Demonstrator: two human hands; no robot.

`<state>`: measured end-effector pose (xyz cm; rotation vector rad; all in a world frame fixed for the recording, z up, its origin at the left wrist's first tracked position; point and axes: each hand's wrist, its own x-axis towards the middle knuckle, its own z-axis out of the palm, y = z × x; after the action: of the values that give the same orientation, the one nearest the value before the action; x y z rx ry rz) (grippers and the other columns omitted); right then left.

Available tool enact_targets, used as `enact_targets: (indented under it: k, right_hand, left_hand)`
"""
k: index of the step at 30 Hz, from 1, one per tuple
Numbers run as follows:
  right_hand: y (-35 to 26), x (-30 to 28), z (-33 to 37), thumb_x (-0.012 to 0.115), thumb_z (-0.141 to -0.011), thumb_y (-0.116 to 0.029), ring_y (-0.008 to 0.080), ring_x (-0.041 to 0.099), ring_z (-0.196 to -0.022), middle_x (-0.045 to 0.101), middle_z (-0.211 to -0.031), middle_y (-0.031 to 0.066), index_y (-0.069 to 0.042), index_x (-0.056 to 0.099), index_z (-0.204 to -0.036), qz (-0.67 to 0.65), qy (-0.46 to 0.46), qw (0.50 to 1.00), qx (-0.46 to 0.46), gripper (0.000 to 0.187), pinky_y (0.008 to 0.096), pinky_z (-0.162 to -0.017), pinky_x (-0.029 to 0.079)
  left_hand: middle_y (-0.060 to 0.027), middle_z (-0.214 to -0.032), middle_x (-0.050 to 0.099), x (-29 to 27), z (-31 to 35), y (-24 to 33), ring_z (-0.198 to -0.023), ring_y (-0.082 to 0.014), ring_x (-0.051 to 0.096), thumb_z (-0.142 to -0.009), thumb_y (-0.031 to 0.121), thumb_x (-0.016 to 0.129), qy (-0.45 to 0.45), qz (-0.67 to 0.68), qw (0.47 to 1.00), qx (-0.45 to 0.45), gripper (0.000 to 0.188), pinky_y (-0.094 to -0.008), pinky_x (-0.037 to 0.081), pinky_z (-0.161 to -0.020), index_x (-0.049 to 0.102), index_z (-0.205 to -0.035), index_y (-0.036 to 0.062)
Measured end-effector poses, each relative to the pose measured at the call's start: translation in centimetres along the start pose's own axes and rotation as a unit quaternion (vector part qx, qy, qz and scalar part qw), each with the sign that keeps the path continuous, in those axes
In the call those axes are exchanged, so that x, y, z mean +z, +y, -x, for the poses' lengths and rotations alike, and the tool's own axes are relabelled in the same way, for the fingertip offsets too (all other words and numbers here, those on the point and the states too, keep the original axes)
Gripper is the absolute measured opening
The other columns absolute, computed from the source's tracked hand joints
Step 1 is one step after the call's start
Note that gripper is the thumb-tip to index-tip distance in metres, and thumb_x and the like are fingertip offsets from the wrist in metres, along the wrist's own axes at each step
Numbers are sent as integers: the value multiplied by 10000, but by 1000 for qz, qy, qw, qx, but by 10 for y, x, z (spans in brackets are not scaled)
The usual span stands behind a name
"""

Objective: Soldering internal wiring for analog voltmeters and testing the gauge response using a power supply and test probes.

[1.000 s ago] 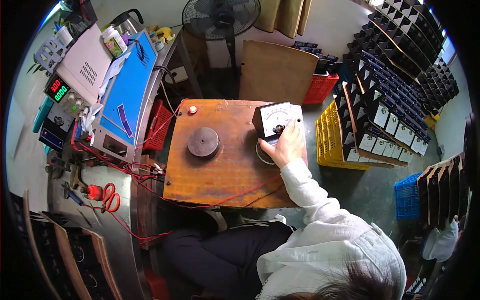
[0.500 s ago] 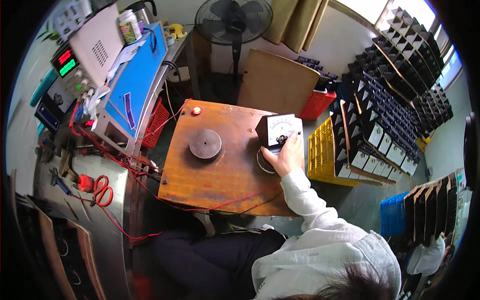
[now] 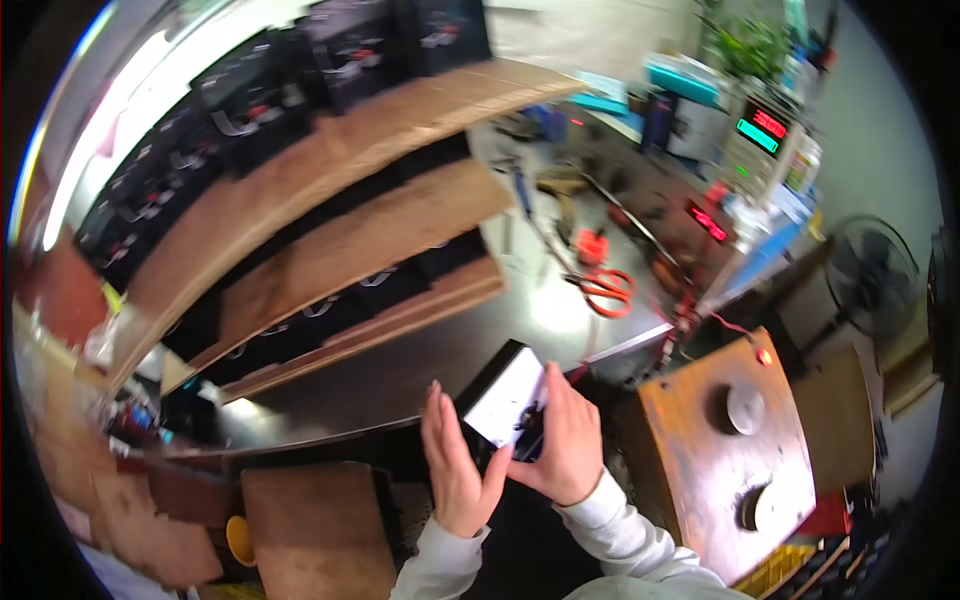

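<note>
An analogue meter with a white face and a black case is held up tilted between my two hands, in front of the metal bench's near edge. My right hand grips it from the right, fingers along its side and thumb at the lower end. Along its left side lies my left hand, closed lightly against the case with fairly straight fingers and the thumb near the lower corner. Fine marks on the dial are too blurred to make out.
On the metal bench, wooden boards carry rows of black cases. Orange-handled scissors and a lit power supply stand farther right. A wooden-topped stand at right bears two round discs. A fan is behind.
My view has swung left from the wooden-topped stand to the metal bench. My right hand has carried the meter off the stand, and my left hand has come up to it.
</note>
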<state>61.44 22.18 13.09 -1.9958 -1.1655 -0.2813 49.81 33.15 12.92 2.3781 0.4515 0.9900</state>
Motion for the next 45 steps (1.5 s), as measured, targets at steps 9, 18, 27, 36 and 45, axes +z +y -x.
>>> enact_targets:
  k: [9, 18, 27, 36, 45]
  right_hand:
    - [17, 14, -16, 910, -679, -213, 357, 660, -999, 623, -1192, 227, 43, 564, -1307, -106, 6, 994, 5, 761, 401, -840, 545]
    - [7, 14, 12, 783, -836, 3, 120, 688, -744, 703, -899, 77, 15, 656, -1034, -269, 21, 941, 203, 235, 235, -651, 515]
    - [-7, 5, 21, 795, -834, -18, 97, 685, -743, 725, -856, 85, 13, 632, -1005, -272, -11, 929, 250, 238, 222, -643, 512]
    - [1, -6, 5, 808, -822, -20, 111, 677, -687, 717, -823, 106, 21, 624, -921, -204, -21, 955, 212, 213, 237, -607, 516]
    - [4, 5, 20, 808, -826, -32, 90, 624, -647, 694, -795, 74, 4, 629, -924, -213, 33, 949, 231, 207, 238, -584, 493]
  left_hand:
    - [-285, -1448, 436, -14, -32, -67, -1309, -420, 486, -733, 172, 866, -9, 171, 979, -108, 1090, -450, 388, -1095, 184, -1564, -12]
    - [-214, -1247, 632, -20, -66, -78, -1207, -323, 617, -759, 110, 829, -81, 286, 945, -136, 1106, -392, 500, -975, 98, -1584, 20]
    - [-164, -1376, 537, -31, -51, -79, -1219, -232, 581, -804, 6, 790, -132, 164, 975, -73, 1132, -363, 517, -973, 5, -1612, 117]
    - [-230, -1498, 410, -21, -50, -65, -1377, -350, 453, -762, 157, 837, -101, 174, 968, -150, 1131, -460, 417, -1047, 84, -1598, 38]
    - [-215, -1586, 314, -16, -54, -72, -1442, -339, 369, -762, 257, 840, -132, 171, 968, -131, 1156, -478, 232, -1090, 72, -1601, 46]
